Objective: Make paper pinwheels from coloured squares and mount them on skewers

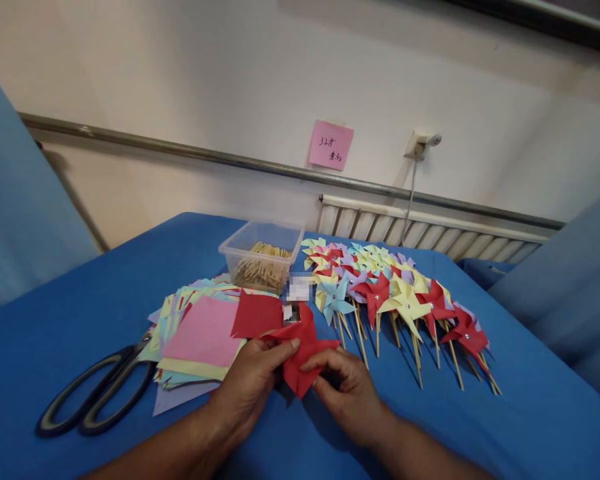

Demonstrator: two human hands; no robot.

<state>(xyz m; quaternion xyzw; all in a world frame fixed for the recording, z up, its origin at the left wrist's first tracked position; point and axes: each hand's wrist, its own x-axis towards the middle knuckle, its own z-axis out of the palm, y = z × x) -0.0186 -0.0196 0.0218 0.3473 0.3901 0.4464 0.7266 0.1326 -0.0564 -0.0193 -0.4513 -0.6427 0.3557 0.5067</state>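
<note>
Between my two hands is a red paper pinwheel with its blades folded out. My left hand is closed on its left side, the thumb lying over the paper. On the lower right, my right hand pinches a blade with thumb and fingers. No stick shows on this pinwheel. Just behind it lies a small box, partly covered by the paper. A flat red paper sheet sits beside it, at the edge of a stack of coloured paper squares.
Large scissors lie left of the stack on the blue-covered table. A clear plastic tub of wooden sticks stands behind. Many finished pinwheels on sticks lie to the right. A radiator lines the wall; blue curtains hang at both sides.
</note>
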